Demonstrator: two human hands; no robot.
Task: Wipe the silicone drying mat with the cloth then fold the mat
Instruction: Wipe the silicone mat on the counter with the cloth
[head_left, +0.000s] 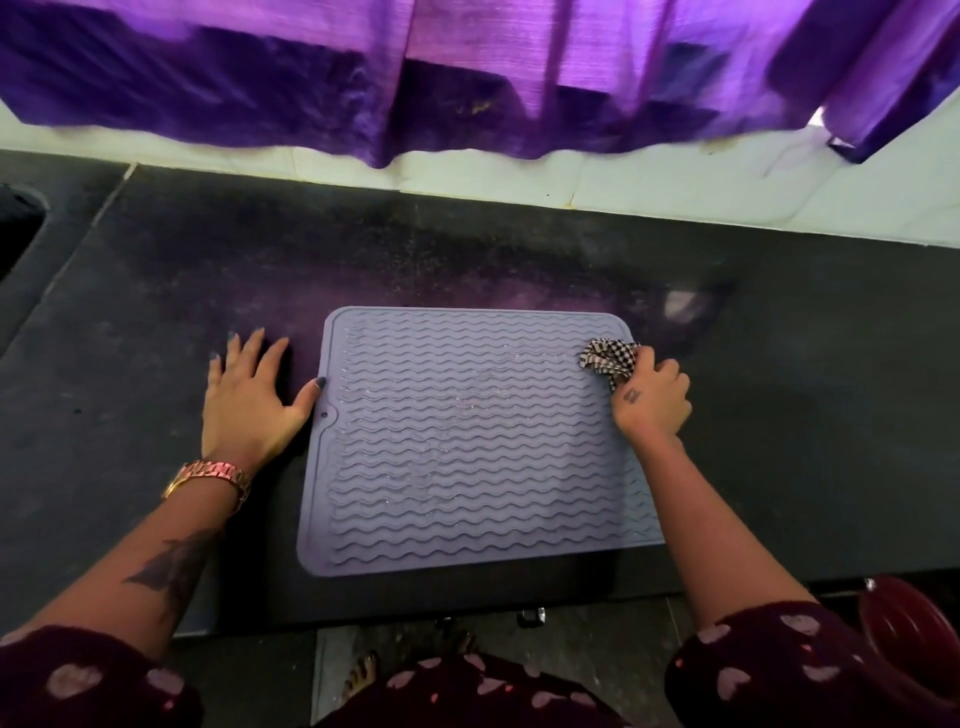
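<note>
Wiping under way, folding not begun: mat (467, 441) flat on dark counter (156, 291), right hand (652, 397) clutching bunched cloth (608, 358) at far right corner, left hand (249, 395) spread flat beside left edge

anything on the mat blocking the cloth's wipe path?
Nothing visible. The right hand holds the cloth at the mat's far right corner; the ribbed surface is bare. The left hand lies on the counter, thumb touching the mat's left edge.
</note>
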